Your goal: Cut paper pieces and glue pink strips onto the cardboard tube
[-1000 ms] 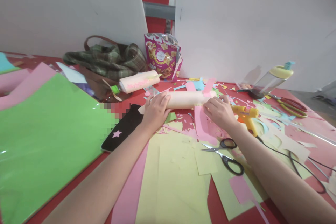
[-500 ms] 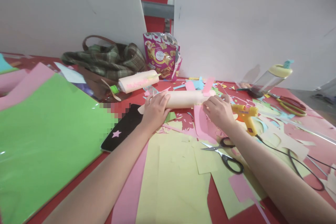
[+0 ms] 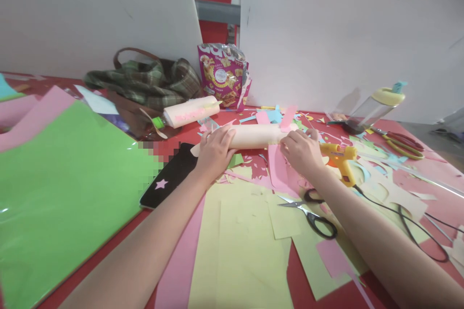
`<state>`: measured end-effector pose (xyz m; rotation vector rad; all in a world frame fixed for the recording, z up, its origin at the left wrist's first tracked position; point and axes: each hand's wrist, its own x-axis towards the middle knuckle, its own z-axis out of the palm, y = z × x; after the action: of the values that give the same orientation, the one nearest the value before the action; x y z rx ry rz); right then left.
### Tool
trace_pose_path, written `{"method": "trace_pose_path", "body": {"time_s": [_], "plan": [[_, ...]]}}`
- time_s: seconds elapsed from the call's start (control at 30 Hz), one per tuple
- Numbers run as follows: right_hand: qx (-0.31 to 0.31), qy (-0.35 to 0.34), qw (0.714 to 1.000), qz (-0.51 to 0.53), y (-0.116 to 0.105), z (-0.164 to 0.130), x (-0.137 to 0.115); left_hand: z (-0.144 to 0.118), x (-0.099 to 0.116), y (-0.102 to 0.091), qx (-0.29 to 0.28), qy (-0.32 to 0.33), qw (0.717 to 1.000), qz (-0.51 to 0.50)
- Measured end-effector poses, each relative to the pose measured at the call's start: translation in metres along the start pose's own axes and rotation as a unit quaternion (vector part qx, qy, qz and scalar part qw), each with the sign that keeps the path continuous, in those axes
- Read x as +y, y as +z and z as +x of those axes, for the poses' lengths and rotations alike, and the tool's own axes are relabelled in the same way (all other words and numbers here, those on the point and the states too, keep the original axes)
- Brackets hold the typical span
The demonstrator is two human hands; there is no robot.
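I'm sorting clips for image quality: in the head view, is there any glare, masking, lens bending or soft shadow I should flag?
Head view: bright, even light; mild glare streaks on the glossy green sheet; a pixelated block masks a patch beside the black phone; wide-angle bending curves the table edges; a soft shadow falls behind the water bottle; left hand, right hand and cream paper roll look sharp.

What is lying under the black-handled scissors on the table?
The black-handled scissors lie on yellow paper sheets and pink paper scraps. One handle ring is partly hidden by the right forearm. The table surface directly below them is covered.
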<state>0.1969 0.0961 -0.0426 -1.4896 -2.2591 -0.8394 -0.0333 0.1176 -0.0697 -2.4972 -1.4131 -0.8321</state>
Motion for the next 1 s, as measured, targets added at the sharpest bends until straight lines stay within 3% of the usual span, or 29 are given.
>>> {"method": "trace_pose_path", "body": {"time_s": [0.33,0.47,0.6,0.73,0.87,1.0], "plan": [[0.003,0.045,0.999,-0.004,-0.001,0.003,-0.003,0.0,0.0,-0.001,0.004,0.007,1.0,-0.001],[0.0,0.051,0.998,0.04,-0.009,0.006,-0.007,0.0,0.0,-0.001,0.003,0.008,1.0,-0.001],[-0.039,0.003,0.99,0.134,-0.029,0.011,-0.026,0.0,0.001,-0.001,0.002,0.003,1.0,0.003],[-0.142,-0.09,0.96,0.225,-0.043,0.009,-0.055,-0.001,0.002,0.0,0.006,-0.002,1.0,-0.002],[-0.208,-0.131,0.927,0.284,-0.039,0.0,-0.076,0.0,0.0,0.001,0.008,-0.002,1.0,-0.007],[-0.205,-0.125,0.93,0.279,-0.03,-0.005,-0.085,0.0,-0.001,0.002,0.007,0.0,1.0,-0.009]]}}
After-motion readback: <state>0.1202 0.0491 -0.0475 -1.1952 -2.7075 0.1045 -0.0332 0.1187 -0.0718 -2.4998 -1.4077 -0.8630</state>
